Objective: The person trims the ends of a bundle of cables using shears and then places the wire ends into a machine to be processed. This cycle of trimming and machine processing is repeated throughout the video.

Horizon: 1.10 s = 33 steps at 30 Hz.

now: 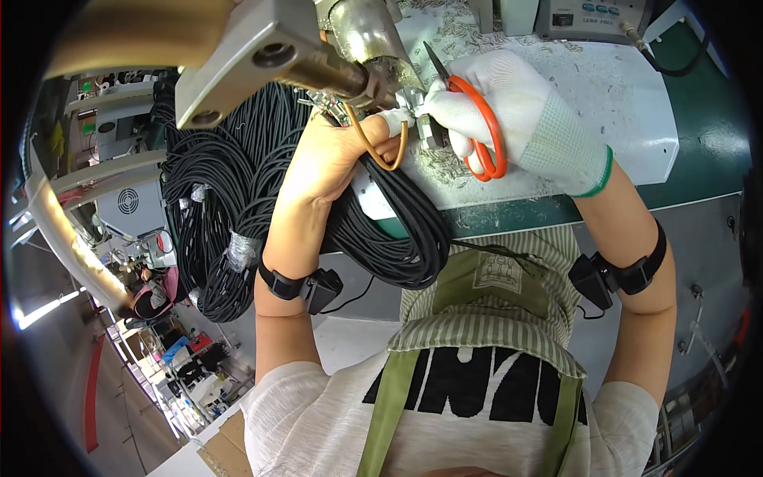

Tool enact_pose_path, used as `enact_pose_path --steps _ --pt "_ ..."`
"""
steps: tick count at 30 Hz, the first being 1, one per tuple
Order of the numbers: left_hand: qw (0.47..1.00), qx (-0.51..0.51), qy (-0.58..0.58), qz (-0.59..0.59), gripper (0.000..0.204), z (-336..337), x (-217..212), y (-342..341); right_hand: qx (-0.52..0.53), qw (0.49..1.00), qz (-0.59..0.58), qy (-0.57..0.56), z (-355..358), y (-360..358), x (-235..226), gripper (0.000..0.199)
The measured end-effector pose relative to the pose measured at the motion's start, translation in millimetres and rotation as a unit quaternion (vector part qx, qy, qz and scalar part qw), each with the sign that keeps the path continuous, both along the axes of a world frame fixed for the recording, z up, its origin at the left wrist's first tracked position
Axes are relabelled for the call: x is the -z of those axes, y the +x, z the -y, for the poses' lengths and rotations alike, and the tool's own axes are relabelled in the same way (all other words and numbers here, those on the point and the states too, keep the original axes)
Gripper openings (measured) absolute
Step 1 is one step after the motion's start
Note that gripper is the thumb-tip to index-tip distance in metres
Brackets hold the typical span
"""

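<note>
My left hand [338, 151], bare but for white covers on the fingertips, is closed under the metal head of a bench machine [362, 79]. Small cable ends with bits of green and bare metal [324, 103] stick out beside its thumb. A coil of black cable [397, 230] hangs below it over the bench edge. My right hand [509, 111], in a white knitted glove, keeps a pair of red-handled scissors [497, 135] hooked on its fingers, blades pointing up and away. Its thumb and forefinger pinch near the left fingertips, at a small metal part [413, 102]; what they pinch is partly hidden.
More black cable bundles [222, 183] are heaped at the left. Tiny metal clippings [453, 163] litter the white board [588, 103] on the green bench [517, 213]. A bent brass-coloured tube [372, 147] hangs before my left hand. A grey control box [592, 20] stands at the back right.
</note>
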<state>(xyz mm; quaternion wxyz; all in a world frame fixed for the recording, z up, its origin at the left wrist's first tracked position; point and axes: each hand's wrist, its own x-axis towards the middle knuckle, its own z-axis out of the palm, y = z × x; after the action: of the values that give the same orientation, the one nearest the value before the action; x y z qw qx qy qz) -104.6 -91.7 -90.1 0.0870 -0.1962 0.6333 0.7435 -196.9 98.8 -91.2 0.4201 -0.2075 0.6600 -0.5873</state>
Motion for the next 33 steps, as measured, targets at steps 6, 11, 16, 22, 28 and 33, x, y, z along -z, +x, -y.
enact_pose_path --steps 6,11,16,22,28,33 --pt "0.978 -0.011 -0.208 -0.010 0.008 -11.3 -8.4 5.1 -0.011 0.999 -0.005 -0.038 5.1 -1.5 0.6 0.032" --pt "0.957 0.012 -0.280 -0.070 0.008 -15.6 -7.4 6.6 0.001 0.999 -0.020 -0.049 4.6 -0.4 1.6 0.029" --pt "0.861 0.057 -0.470 -0.184 0.016 -18.1 -2.8 4.4 -0.001 0.994 -0.095 -0.062 5.3 -2.4 8.9 0.026" --pt "0.895 0.024 -0.424 -0.136 0.014 -20.1 0.4 6.8 -0.023 0.950 -0.254 -0.179 6.1 -4.9 23.2 0.025" --pt "0.936 0.025 -0.350 -0.014 0.009 -13.5 -2.1 9.9 -0.019 0.975 -0.182 -0.127 5.4 -2.3 11.1 0.025" --pt "0.976 -0.023 -0.202 -0.084 0.012 -19.2 1.2 13.6 0.003 0.998 -0.009 -0.057 2.7 2.7 -0.8 0.026"
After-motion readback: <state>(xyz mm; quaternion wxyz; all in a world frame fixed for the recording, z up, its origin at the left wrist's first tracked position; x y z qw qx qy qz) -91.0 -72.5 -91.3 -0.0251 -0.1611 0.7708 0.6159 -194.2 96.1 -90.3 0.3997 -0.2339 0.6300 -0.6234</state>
